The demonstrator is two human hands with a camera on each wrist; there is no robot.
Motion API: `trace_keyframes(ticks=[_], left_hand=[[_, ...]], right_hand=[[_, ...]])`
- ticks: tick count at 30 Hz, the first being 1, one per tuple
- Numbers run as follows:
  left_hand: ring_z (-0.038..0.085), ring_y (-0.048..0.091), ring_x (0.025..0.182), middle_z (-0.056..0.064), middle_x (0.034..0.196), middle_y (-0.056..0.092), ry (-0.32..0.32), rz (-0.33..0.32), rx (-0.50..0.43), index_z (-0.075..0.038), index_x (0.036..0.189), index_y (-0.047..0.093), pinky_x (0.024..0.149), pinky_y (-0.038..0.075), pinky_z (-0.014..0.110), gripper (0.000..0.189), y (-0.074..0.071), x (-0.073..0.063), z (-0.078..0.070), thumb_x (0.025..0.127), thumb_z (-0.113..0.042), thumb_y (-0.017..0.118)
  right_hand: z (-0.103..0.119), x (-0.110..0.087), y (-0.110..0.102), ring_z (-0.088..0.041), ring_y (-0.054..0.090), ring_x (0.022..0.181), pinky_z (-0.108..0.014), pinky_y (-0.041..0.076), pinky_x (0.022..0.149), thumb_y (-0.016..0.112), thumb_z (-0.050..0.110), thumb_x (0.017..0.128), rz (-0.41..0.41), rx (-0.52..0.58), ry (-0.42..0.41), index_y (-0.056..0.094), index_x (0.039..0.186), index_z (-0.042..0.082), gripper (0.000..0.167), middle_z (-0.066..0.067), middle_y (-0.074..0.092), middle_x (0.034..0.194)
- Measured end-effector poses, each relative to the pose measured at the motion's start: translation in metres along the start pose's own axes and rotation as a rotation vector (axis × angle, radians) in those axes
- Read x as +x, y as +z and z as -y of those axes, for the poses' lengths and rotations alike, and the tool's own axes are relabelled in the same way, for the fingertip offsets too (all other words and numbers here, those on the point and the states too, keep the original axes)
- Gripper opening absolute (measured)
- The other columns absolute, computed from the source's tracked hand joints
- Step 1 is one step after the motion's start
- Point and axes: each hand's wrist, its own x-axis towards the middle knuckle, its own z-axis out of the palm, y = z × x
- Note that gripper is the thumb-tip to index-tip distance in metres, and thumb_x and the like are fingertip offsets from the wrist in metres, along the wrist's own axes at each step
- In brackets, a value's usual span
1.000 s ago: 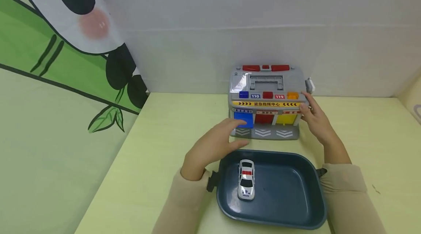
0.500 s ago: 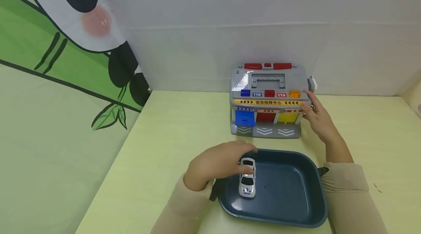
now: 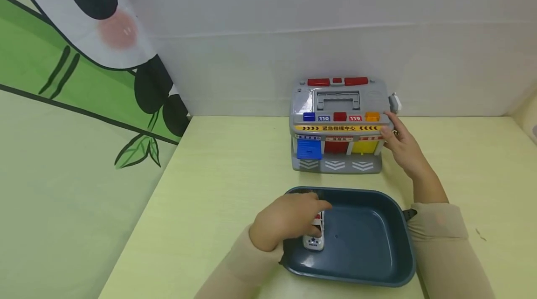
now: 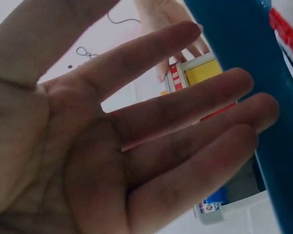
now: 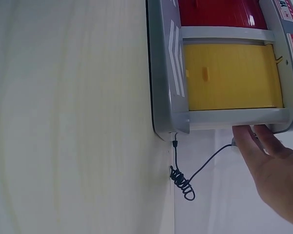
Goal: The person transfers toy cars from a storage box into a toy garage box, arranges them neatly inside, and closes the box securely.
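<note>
A white toy police car point(image 3: 313, 243) lies in the left part of a dark blue tray point(image 3: 365, 238). My left hand point(image 3: 289, 219) reaches over the car and covers much of it in the head view. In the left wrist view its fingers point(image 4: 185, 100) are spread and nearly straight, with the car point(image 4: 289, 36) beyond their tips. Behind the tray stands a grey toy garage point(image 3: 340, 128) with blue, red and yellow doors. My right hand point(image 3: 404, 152) holds the garage by its right side, thumb at the front corner. The right wrist view shows fingers point(image 5: 254, 146) against that side wall.
A dark coiled cord point(image 5: 181, 180) hangs at the garage's right side. The pale yellow tabletop point(image 3: 209, 196) meets a white wall point(image 3: 235, 70) behind the garage. A cartoon panel point(image 3: 92, 70) stands on the left.
My left hand has come back from the garage's blue door and down over the police car in the tray. The right hand has stayed at the garage's right side.
</note>
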Motion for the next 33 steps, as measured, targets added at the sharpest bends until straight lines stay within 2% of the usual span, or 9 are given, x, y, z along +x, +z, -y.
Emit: trace_keyframes(ticks=[2, 3, 9, 14, 20, 25, 28, 33], left_hand=[[0.006, 0.057, 0.097, -0.002, 0.115, 0.062, 0.002, -0.003, 0.024, -0.019, 0.134, 0.060, 0.085, 0.050, 0.026, 0.057, 0.002, 0.000, -0.001, 0.082, -0.034, 0.080], [0.006, 0.058, 0.097, -0.002, 0.114, 0.063, 0.002, -0.007, 0.038, -0.020, 0.134, 0.060, 0.085, 0.050, 0.025, 0.058, 0.002, 0.001, -0.002, 0.081, -0.034, 0.081], [0.008, 0.060, 0.100, -0.005, 0.116, 0.064, -0.027, -0.006, 0.091, -0.022, 0.133, 0.061, 0.085, 0.051, 0.027, 0.062, 0.007, 0.003, -0.002, 0.078, -0.036, 0.083], [0.010, 0.060, 0.104, -0.007, 0.117, 0.065, -0.055, 0.001, 0.113, -0.021, 0.133, 0.061, 0.086, 0.051, 0.029, 0.063, 0.010, 0.004, -0.003, 0.076, -0.037, 0.084], [0.011, 0.061, 0.092, -0.004, 0.105, 0.067, -0.068, -0.014, 0.150, -0.018, 0.128, 0.062, 0.080, 0.052, 0.027, 0.061, 0.012, 0.006, -0.003, 0.074, -0.037, 0.086], [0.011, 0.059, 0.084, -0.002, 0.095, 0.064, -0.068, -0.041, 0.163, -0.013, 0.123, 0.063, 0.073, 0.050, 0.025, 0.063, 0.015, 0.008, 0.000, 0.071, -0.039, 0.088], [0.012, 0.058, 0.085, -0.001, 0.096, 0.062, -0.079, -0.048, 0.179, -0.012, 0.124, 0.063, 0.072, 0.051, 0.025, 0.067, 0.018, 0.010, 0.002, 0.070, -0.040, 0.088], [0.013, 0.058, 0.088, 0.002, 0.102, 0.058, -0.106, -0.034, 0.202, -0.012, 0.125, 0.063, 0.073, 0.052, 0.026, 0.068, 0.023, 0.015, 0.003, 0.070, -0.042, 0.088]], right_hand=[[0.001, 0.000, 0.000, -0.042, 0.034, 0.131, -0.052, 0.035, 0.105, 0.040, 0.039, 0.105, -0.002, 0.000, 0.006, 0.015, 0.157, 0.026, 0.059, -0.021, 0.023, 0.154], [0.001, 0.000, 0.000, -0.043, 0.034, 0.131, -0.052, 0.035, 0.105, 0.040, 0.040, 0.105, -0.004, -0.003, 0.009, 0.015, 0.157, 0.027, 0.060, -0.022, 0.024, 0.154], [0.002, 0.000, 0.000, -0.041, 0.037, 0.128, -0.038, 0.041, 0.103, 0.039, 0.040, 0.105, -0.005, -0.028, 0.015, 0.015, 0.158, 0.026, 0.060, -0.022, 0.027, 0.152], [0.002, 0.000, -0.001, -0.041, 0.037, 0.129, -0.038, 0.041, 0.103, 0.039, 0.040, 0.104, -0.003, -0.025, 0.022, 0.014, 0.158, 0.027, 0.060, -0.022, 0.026, 0.152], [0.004, -0.002, -0.001, -0.042, 0.037, 0.129, -0.022, 0.044, 0.097, 0.039, 0.041, 0.104, -0.004, -0.029, 0.024, 0.013, 0.158, 0.026, 0.061, -0.023, 0.026, 0.152], [0.006, -0.003, 0.000, -0.042, 0.037, 0.128, -0.026, 0.043, 0.099, 0.039, 0.041, 0.104, -0.006, -0.032, 0.026, 0.014, 0.158, 0.026, 0.061, -0.023, 0.027, 0.151], [0.007, -0.004, 0.000, -0.040, 0.038, 0.127, -0.026, 0.044, 0.098, 0.039, 0.041, 0.104, -0.012, -0.035, 0.023, 0.015, 0.158, 0.025, 0.061, -0.022, 0.026, 0.152], [0.007, -0.004, 0.001, -0.040, 0.038, 0.127, -0.017, 0.044, 0.093, 0.039, 0.041, 0.104, -0.015, -0.031, 0.018, 0.015, 0.158, 0.024, 0.061, -0.022, 0.025, 0.153]])
